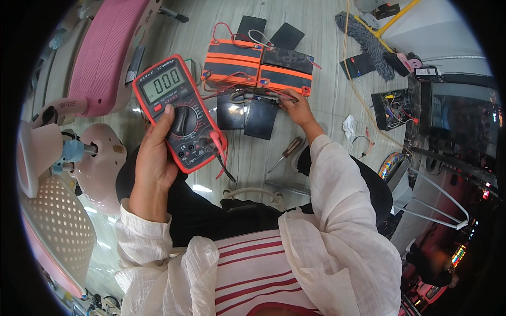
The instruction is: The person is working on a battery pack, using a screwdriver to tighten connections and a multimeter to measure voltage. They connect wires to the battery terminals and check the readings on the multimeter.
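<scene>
My left hand holds a red-and-black digital multimeter upright toward me, thumb resting beside its dial, display lit. Red and black leads run from it. My right hand pinches the test probes over the near edge of an orange-and-black battery group, which has short red, white and dark wires on it. Under the leads lie two dark rectangular plates; more dark plates sit behind the batteries. A screwdriver lies on the tiled floor below my right hand.
Pink-and-white equipment lines the left. To the right are a grey mop, an open black housing with wires, a white rag, a long cable and a metal frame. Another person is at the lower right rim.
</scene>
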A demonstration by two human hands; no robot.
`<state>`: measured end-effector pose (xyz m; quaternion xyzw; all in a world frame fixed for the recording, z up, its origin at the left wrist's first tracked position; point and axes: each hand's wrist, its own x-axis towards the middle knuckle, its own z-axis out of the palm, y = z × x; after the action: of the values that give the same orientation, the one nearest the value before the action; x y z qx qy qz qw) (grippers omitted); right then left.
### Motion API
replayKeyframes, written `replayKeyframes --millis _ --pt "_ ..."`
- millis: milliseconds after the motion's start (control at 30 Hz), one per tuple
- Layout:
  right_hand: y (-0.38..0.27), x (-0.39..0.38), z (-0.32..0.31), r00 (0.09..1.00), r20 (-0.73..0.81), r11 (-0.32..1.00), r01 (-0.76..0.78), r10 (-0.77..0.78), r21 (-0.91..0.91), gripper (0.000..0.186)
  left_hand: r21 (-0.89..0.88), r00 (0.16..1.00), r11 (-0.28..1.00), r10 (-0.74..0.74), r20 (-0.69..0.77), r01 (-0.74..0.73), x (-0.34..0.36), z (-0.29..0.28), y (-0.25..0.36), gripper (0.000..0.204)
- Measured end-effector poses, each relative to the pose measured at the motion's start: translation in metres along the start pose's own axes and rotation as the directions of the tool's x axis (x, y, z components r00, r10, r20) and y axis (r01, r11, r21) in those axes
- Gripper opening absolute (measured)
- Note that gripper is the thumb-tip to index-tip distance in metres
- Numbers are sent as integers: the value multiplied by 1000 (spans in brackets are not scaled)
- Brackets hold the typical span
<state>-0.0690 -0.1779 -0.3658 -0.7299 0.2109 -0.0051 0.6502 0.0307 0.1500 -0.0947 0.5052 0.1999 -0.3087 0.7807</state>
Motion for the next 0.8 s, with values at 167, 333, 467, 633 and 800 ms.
replayKeyframes --millis 167,333,467,633,800 --pt "2 -1 0 999 -26 999 -41 41 4 19 3 1000 1000 -15 19 15 -1 1 -1 30" --pt "-3 -2 2 1000 -19 999 -24 24 -38 20 17 1000 1000 -14 15 13 -2 3 -1 30" --pt "-8 -2 7 998 19 993 62 -61 -101 20 8 999 1000 -14 30 14 -2 2 -1 30" --pt "-20 -3 14 995 27 971 99 -96 -219 20 16 999 1000 -25 41 24 -2 2 -1 30" --pt "-27 -3 16 996 11 962 88 -88 -260 20 40 997 999 -37 71 34 0 -3 -2 33"
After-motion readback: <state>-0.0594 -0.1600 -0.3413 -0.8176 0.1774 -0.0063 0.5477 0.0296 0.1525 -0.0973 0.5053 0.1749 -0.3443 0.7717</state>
